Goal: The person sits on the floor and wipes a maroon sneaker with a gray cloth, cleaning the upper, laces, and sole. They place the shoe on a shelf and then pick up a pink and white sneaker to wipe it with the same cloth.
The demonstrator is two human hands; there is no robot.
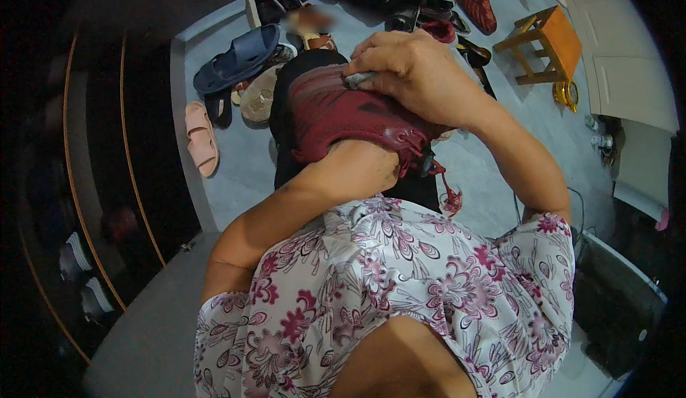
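Note:
A dark red lace-up shoe [337, 111] lies sideways over my black-clad lap, its sole edge turned away from me. My left hand [375, 163] reaches into the shoe's opening; its fingers are hidden inside. On the far side, my right hand [410, 68] pinches a small grey cloth or sponge [359, 79] against the shoe's sole edge. Wet-looking streaks show along that edge and on the red upper. Red laces [452, 199] dangle from the shoe at the right.
Navy slides [236, 57], a pink sandal [202, 139] and several other shoes lie on the grey floor [477, 167] ahead. At right are a wooden stool [552, 44], a yellow tape measure [566, 95] and pale cabinets [624, 76]. A dark bin-like container [616, 285] stands at lower right.

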